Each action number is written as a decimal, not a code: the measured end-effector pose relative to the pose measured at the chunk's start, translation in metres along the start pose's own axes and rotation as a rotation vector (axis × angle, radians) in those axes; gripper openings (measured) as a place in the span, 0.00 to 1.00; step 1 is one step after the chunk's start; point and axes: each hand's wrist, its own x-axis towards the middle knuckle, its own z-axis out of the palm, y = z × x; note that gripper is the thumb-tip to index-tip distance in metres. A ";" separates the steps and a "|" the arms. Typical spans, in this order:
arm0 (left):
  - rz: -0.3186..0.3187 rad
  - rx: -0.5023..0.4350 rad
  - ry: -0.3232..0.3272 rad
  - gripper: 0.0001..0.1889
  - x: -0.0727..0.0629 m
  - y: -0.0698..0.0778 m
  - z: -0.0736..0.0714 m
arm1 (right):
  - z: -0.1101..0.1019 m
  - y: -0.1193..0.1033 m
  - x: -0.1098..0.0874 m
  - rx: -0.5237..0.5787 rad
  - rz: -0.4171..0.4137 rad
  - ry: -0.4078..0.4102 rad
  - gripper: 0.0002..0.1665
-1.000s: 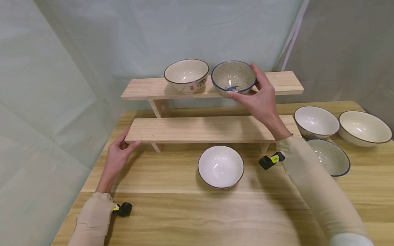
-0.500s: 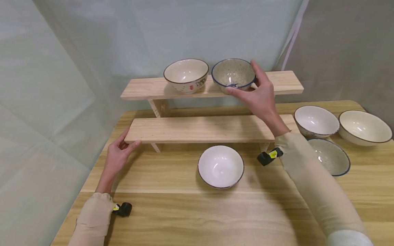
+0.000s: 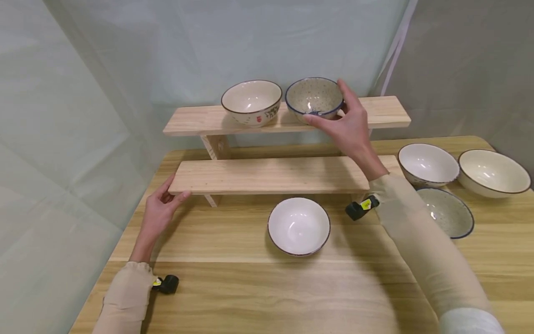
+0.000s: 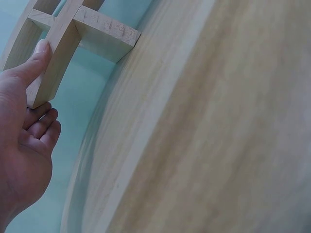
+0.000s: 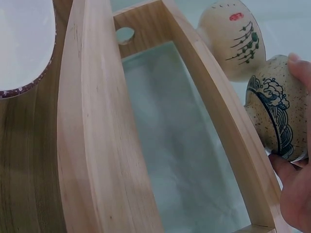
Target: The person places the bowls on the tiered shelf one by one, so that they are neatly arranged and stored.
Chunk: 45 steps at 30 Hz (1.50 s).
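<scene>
A grey speckled bowl with a blue rim (image 3: 314,96) is pinched at its right side between the thumb and fingers of my right hand (image 3: 352,127). It is over the upper board of a two-step wooden shelf (image 3: 385,111); whether its base touches the board I cannot tell. In the right wrist view, blue waves decorate the speckled bowl (image 5: 277,107). To its left, a cream bowl with a brown rim (image 3: 252,98) stands on the same board. My left hand (image 3: 157,211) grips the lower board's left end (image 3: 187,178), thumb at the front, other fingers curled at its end (image 4: 41,128).
A white bowl with a dark rim (image 3: 299,227) stands on the wooden table (image 3: 208,297) before the shelf. At right are another white bowl (image 3: 427,164), a wide cream bowl (image 3: 494,174) and a grey blue-rimmed bowl (image 3: 448,213), partly behind my right sleeve. Pale cloth (image 3: 200,41) hangs behind.
My right hand has carried the speckled bowl slightly back and a little left over the upper board. The left hand keeps its grip on the lower board.
</scene>
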 end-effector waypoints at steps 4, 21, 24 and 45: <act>0.000 0.003 0.003 0.40 0.001 -0.001 -0.001 | 0.001 0.000 0.002 0.003 0.018 -0.006 0.63; -0.004 -0.003 0.007 0.40 0.000 -0.003 -0.002 | 0.004 0.000 0.006 -0.103 0.062 -0.054 0.64; -0.003 -0.004 0.010 0.39 0.000 -0.004 -0.003 | 0.005 -0.001 0.006 -0.119 0.072 -0.071 0.65; -0.004 -0.016 0.016 0.39 0.001 -0.004 -0.001 | -0.016 0.002 -0.015 -0.001 -0.030 -0.058 0.60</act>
